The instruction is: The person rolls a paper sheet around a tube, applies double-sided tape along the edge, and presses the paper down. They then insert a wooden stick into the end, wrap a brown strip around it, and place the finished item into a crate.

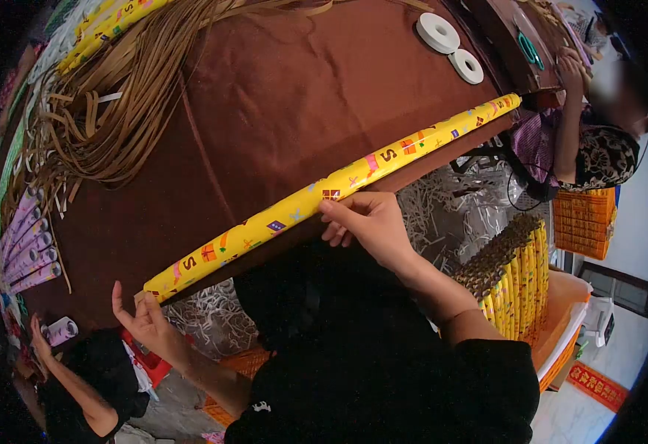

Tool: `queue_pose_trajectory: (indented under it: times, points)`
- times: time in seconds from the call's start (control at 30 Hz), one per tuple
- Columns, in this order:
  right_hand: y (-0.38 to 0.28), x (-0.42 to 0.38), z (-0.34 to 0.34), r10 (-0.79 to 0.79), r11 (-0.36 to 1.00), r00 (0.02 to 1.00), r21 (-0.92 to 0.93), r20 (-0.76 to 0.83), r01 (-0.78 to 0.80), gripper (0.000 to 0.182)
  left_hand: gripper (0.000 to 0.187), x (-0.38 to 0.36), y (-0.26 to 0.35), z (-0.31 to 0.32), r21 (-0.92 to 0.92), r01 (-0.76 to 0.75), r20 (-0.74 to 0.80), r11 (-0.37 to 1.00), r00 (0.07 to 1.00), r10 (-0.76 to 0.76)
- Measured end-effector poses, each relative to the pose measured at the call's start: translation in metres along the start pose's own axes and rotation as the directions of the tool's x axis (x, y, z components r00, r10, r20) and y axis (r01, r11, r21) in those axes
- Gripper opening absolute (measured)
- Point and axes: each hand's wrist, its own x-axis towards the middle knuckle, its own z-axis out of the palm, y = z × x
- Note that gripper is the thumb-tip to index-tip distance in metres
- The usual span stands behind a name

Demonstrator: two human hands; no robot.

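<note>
A long yellow roll of printed wrapping paper [302, 203] lies slantwise along the near edge of the table, its surface dotted with gift-box and letter motifs. At its lower left end, my left hand [152, 325] pinches the tip, the index finger sticking up. My right hand [374, 226] is closed at the roll's near side around its middle, thumb against the paper; some of its fingers are hidden beneath. The brown-covered table [265, 96] carries the roll.
Brown strips [139, 111] lie in a bundle at the upper left, beside purple rolls [31, 255]. Two white tape rolls [438, 32] lie at the back. Finished yellow rolls [513, 288] fill a crate at right. Other people work at both sides; teal-handled scissors [529, 50] lie far right.
</note>
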Motion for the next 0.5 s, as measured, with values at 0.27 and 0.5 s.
queue_pose_trajectory:
  times: [0.27, 0.5]
  points:
    - [0.0, 0.002, -0.01, -0.001, 0.992, 0.995, 0.122, 0.101, -0.011, 0.035, 0.049, -0.001, 0.005, 0.003, 0.002, 0.013, -0.008, 1.0, 1.0, -0.013]
    - [-0.009, 0.002, -0.009, 0.048, 0.998, 0.995, 0.044, 0.09, -0.052, 0.033, 0.05, 0.0, 0.004, 0.004, -0.008, -0.017, 0.008, 1.0, 1.0, 0.017]
